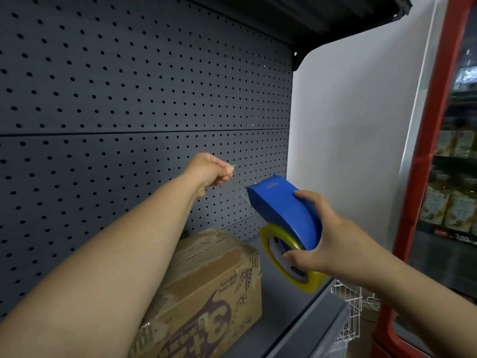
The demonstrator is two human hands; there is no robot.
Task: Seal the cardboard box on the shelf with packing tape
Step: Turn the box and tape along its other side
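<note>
A brown printed cardboard box [206, 293] sits on the grey shelf [289, 301], its flaps closed and its top showing torn old tape. My right hand [315, 244] grips a blue tape dispenser [284, 210] with a yellowish roll of clear tape [289, 264], held in the air right of and above the box. My left hand [211, 171] is raised above the box, fingers pinched on the free end of the clear tape [238, 188], which stretches from the dispenser's mouth up to my fingertips.
A dark pegboard panel [129, 99] backs the shelf and a dark shelf [309, 16] hangs overhead. A white side panel [348, 125] stands to the right. Beyond it is a red-framed cooler [426, 177] with bottles, and a white wire basket [348, 313] below.
</note>
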